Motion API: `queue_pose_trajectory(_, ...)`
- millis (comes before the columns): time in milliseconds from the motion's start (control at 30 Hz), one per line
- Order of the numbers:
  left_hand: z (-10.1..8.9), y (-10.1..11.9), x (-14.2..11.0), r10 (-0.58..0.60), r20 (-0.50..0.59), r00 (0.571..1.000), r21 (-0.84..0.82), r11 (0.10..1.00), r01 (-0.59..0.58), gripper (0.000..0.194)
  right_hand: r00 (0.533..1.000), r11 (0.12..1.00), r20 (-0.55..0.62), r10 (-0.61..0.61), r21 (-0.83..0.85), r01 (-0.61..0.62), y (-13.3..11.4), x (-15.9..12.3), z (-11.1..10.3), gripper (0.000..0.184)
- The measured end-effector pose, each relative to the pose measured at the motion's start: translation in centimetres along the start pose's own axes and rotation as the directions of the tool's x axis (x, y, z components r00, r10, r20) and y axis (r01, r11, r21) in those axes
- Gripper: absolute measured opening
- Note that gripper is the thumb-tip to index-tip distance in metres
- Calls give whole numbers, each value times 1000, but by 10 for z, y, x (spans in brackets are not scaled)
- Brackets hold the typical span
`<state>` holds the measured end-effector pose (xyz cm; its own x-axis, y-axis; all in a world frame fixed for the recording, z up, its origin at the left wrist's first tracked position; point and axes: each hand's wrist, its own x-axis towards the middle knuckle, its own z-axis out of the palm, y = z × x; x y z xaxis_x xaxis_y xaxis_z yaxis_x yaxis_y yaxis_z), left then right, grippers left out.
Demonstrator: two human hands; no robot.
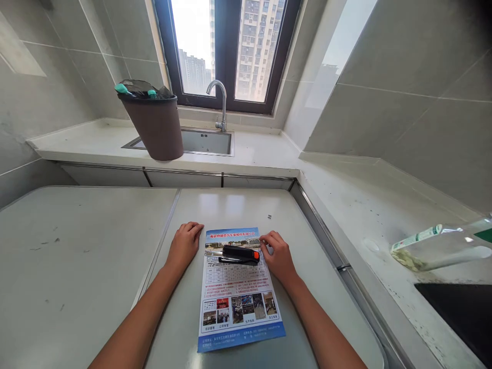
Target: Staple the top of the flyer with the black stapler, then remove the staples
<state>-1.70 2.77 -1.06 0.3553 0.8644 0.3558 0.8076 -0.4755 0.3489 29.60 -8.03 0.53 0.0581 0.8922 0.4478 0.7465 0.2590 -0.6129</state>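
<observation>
A printed flyer (238, 274) with blue bands and small photos lies flat on the white table (96, 256). Across its upper part rests a black stapler (240, 254) with an orange-red button at its right end. My left hand (186, 241) lies on the table beside the flyer's upper left edge, fingers bent and pressed together, holding nothing visible. My right hand (277, 252) rests by the upper right edge, close to the stapler's red end. Its fingers are curled, with the tips at the paper's edge. A small metallic piece, possibly staples (269, 216), lies beyond my right hand.
A brown bin (154, 125) with a black liner stands at the sink's (207, 142) left part, below a faucet (223, 105). On the right counter (346, 195) a clear plastic bottle (442, 251) lies on its side, near a black panel (457, 307).
</observation>
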Motion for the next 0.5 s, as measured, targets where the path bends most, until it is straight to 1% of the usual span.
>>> queue_pose_trajectory(200,-8,5,-3,-75,-38,997,-116,991,70,29,1000,1000,-5,-13,-12,13,1,0,-1,20)
queue_pose_trajectory(267,-10,4,-4,-82,-50,995,-135,988,75,27,1000,1000,-1,-10,-9,10,2,0,-1,20)
queue_pose_trajectory(367,-12,-1,-6,-77,-56,995,-95,993,72,24,1000,1000,9,-3,-1,3,3,0,-1,19)
queue_pose_trajectory(500,-14,-9,-9,-79,10,997,-57,995,79,21,1000,1000,20,2,9,-2,4,0,-1,18)
